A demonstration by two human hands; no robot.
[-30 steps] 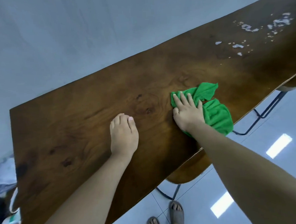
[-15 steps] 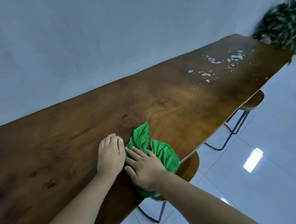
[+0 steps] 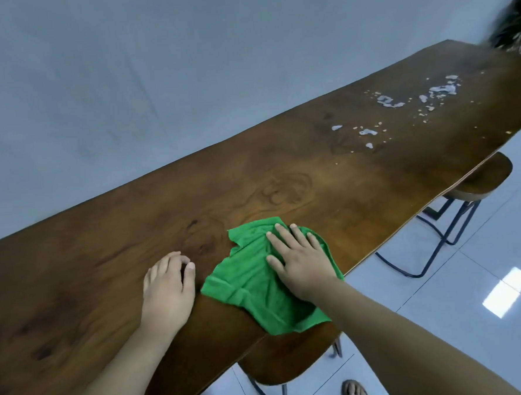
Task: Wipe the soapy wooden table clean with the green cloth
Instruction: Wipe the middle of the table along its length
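A long dark wooden table runs from lower left to upper right. The green cloth lies crumpled near the table's front edge, and one corner hangs over it. My right hand presses flat on the cloth with its fingers spread. Beside it, my left hand rests on the bare wood with the fingers curled under, a short gap left of the cloth. White soap foam patches sit far up the table at the right, well away from both hands.
Two wooden stools on black metal legs stand under the front edge, one below the cloth and one further right. A dark plant is at the far end. A grey wall runs behind. My sandalled foot is on the white tile floor.
My right hand has slid the cloth to the right, away from my left hand, and the cloth has spread flatter. My left hand has stayed in place.
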